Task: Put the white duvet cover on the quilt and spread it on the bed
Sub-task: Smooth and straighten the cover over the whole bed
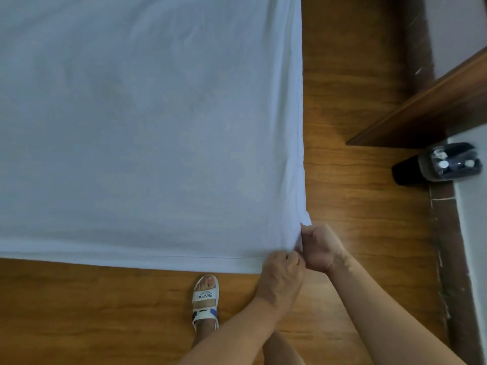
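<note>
A view straight down from a person's head onto a white cover (pixel 147 122) spread flat and smooth across a bed, filling the upper left of the frame. Its near edge runs left to right low in the view, and its right edge runs up the frame beside a wooden floor (pixel 350 106). Whether the quilt is inside cannot be told.

Both hands meet at the cover's near right corner. The left hand (pixel 283 275) has its fingers curled, gripping the near hem just left of the corner. The right hand (pixel 320 247) is closed in a fist, pinching the corner cloth, which bunches into small folds there. The two hands touch each other.

Below the hem, a foot in a white sandal (pixel 205 299) stands on the floor, toes near the cover's edge. At the right, a dark wooden ledge (pixel 427 109) slants across, and under it a small dark bin (pixel 445 162) with a clear liner sits by the wall.
</note>
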